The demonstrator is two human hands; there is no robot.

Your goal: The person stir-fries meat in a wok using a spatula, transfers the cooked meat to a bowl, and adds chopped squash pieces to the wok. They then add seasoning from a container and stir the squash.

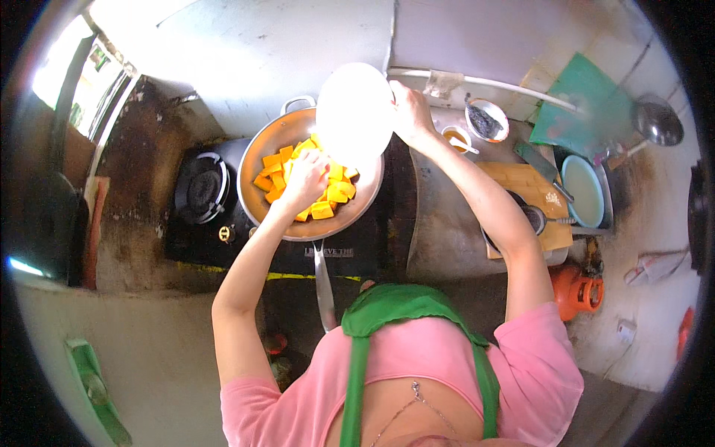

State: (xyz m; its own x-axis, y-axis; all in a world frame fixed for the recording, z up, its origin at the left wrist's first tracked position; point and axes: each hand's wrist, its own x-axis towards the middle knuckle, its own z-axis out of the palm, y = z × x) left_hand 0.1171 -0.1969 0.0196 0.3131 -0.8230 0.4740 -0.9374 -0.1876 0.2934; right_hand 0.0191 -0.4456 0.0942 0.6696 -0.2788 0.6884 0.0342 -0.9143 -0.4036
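Note:
A wide metal wok (357, 215) stands on the black gas stove, its long handle pointing towards me. Orange-yellow chunks that look like pumpkin (322, 210) are heaped in it. My left hand (308, 173) is over the heap, its fingers bent down at the chunks; whether they grip any is hidden. With my right hand (411, 112) I hold a white plate (354, 109) by its right edge, tilted above the wok's back right side. The plate is overexposed, so its surface shows no detail.
Left of the wok is a second burner (204, 187). To the right are a small bowl of sauce with a white spoon (466, 146), a bowl of dark food (485, 122), a cleaver (539, 165), a wooden cutting board (505, 173) and a light-blue basin (582, 190). An orange gas cylinder (575, 293) stands below.

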